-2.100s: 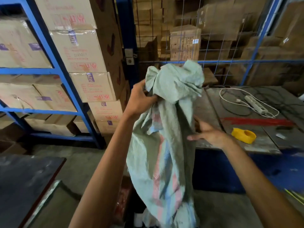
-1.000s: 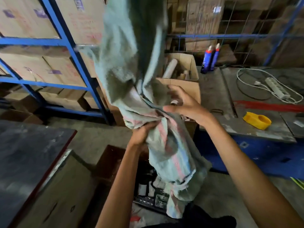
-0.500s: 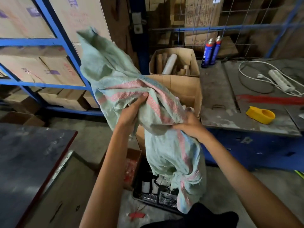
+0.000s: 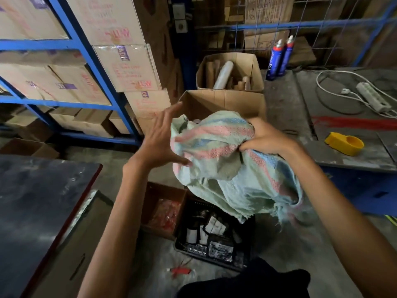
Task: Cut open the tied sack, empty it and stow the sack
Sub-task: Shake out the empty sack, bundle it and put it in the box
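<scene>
Blue shelving [image 4: 90,50] stacked with cartons stands at the far left. The left hand [image 4: 160,140], its grip spread wide, touches the side of the crumpled woven sack [image 4: 217,151] with fingertips only. The sack hangs bunched over an open cardboard box [image 4: 223,101] and a black crate [image 4: 214,239] on the floor. The right hand [image 4: 268,138] pinches its top fold. A yellow tape dispenser [image 4: 343,144] lies on the desk [image 4: 354,155].

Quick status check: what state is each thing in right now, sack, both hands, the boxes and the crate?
Sack: bunched up, limp, over the open box.
Right hand: grip closed on the sack.
Left hand: open, fingers spread, thumb touching the sack.
Front cardboard box: flaps open.
Rear cardboard box: open, holding rolls.
Black crate: on the floor, holding small packets.
</scene>
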`<state>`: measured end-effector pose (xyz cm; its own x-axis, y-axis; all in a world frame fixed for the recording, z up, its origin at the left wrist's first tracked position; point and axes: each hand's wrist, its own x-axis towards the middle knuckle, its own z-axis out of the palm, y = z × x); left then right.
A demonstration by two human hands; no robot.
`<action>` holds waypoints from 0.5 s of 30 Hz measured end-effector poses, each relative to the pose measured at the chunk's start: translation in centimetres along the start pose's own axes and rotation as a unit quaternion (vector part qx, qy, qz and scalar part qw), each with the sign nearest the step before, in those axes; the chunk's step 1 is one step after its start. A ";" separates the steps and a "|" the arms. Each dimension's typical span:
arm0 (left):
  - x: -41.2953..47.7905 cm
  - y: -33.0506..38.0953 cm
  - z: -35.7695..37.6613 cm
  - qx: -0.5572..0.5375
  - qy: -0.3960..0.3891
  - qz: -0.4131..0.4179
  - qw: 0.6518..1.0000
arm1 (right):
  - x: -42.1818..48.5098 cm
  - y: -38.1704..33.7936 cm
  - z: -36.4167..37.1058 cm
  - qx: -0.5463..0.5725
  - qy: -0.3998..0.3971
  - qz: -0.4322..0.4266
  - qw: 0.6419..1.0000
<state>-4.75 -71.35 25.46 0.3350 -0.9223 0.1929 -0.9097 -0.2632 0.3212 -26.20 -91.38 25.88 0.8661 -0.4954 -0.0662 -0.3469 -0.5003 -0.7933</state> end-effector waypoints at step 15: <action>-2.1 8.1 12.4 -0.438 0.137 -0.191 0.868 | 1.0 -2.8 0.0 0.213 -0.081 0.040 0.973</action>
<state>-15.89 -75.01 16.16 0.7261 -0.6815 0.0912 -0.2243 -0.1095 0.9683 -24.37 -90.41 28.05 0.9000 -0.3848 -0.2049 -0.2643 -0.1078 -0.9584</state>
